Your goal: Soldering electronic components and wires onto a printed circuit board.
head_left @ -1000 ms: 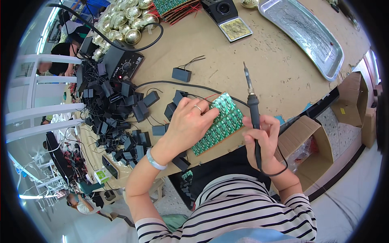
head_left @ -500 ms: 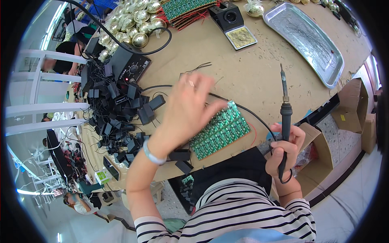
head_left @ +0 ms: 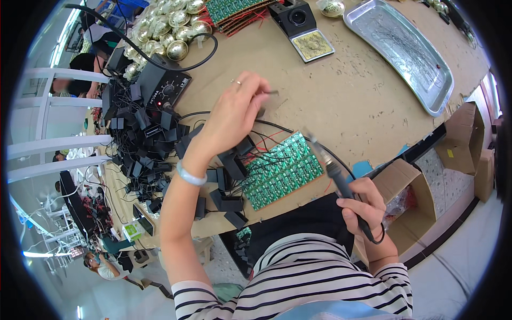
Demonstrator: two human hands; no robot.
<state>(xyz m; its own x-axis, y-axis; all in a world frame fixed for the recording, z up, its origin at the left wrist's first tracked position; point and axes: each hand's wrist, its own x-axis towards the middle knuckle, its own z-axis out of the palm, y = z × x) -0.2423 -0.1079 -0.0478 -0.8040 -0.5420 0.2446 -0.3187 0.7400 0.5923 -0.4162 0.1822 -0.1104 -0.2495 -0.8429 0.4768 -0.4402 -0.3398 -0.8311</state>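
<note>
My left hand is above the left part of the table, thumb and fingers pinched together. A blurred dark end of black wire sticks out past the fingertips. In my right hand is a soldering iron, its blurred tip pointing up and left, close to the upper right corner of a green circuit board panel. The panel lies on the table in front of me. Black wires cross its left side, running to small black boxes beside it.
Many black boxes with wires heap at the left by a soldering station. Behind stand gold-coloured round parts, stacked green boards and an iron holder with sponge. A metal tray sits far right; cardboard boxes stand below.
My left hand has drawn left off the panel and closed on the wire. My right hand has tilted the soldering iron leftward, its tip now lower and nearer the panel.
</note>
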